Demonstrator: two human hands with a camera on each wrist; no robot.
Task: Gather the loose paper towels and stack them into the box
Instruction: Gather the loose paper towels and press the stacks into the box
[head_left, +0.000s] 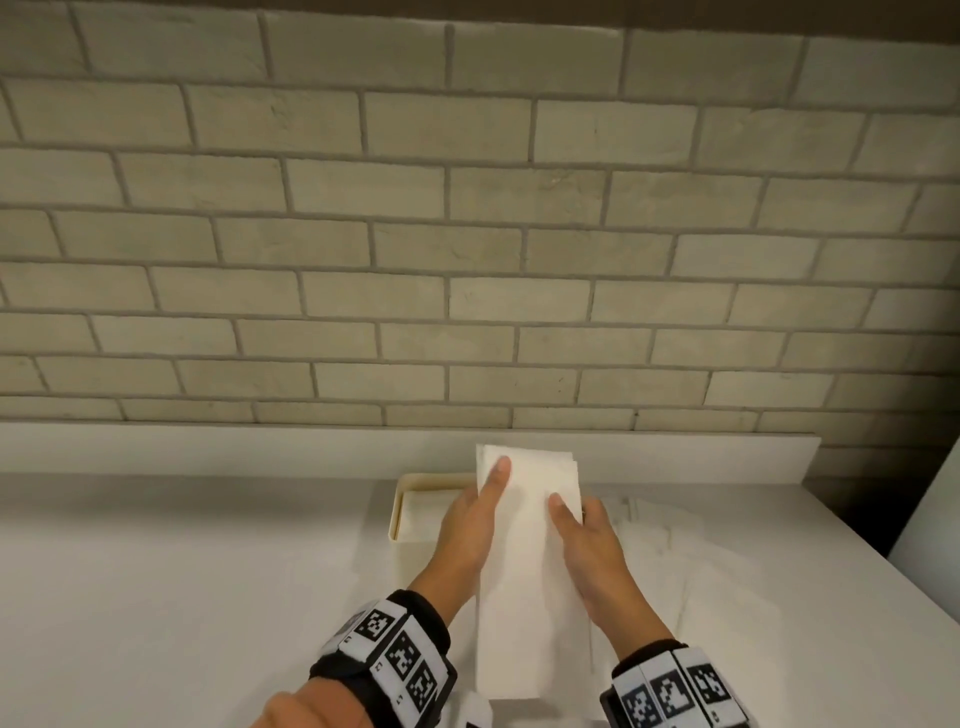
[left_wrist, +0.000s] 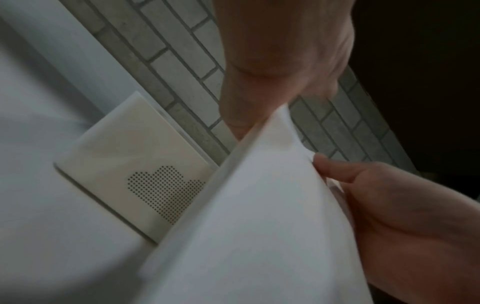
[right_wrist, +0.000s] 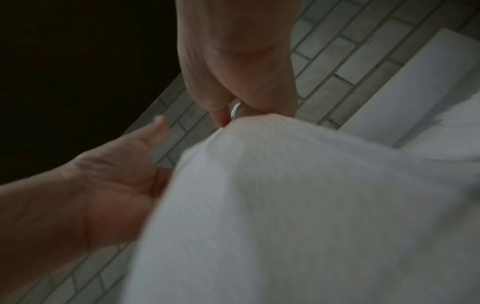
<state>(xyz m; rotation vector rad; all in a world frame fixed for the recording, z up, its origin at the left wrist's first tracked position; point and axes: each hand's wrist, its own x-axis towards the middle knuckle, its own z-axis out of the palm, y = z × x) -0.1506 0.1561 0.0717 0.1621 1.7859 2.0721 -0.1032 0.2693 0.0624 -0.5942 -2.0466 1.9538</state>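
Note:
A long stack of white paper towels (head_left: 527, 571) is held lengthwise above the counter between both hands. My left hand (head_left: 480, 501) grips its left edge, thumb on top near the far end. My right hand (head_left: 574, 522) grips the right edge, thumb on top. The stack's far end hangs over the cream box (head_left: 402, 501), which holds some towels (head_left: 428, 512) inside. In the left wrist view the box wall (left_wrist: 124, 156) shows a dotted cloud pattern, with the stack (left_wrist: 259, 236) beside it. More loose towels (head_left: 670, 551) lie on the counter to the right.
A white counter (head_left: 182, 571) runs against a grey brick wall (head_left: 467, 234) with a low white ledge (head_left: 260, 447) at its foot. The counter ends at the right near a white panel (head_left: 935, 519).

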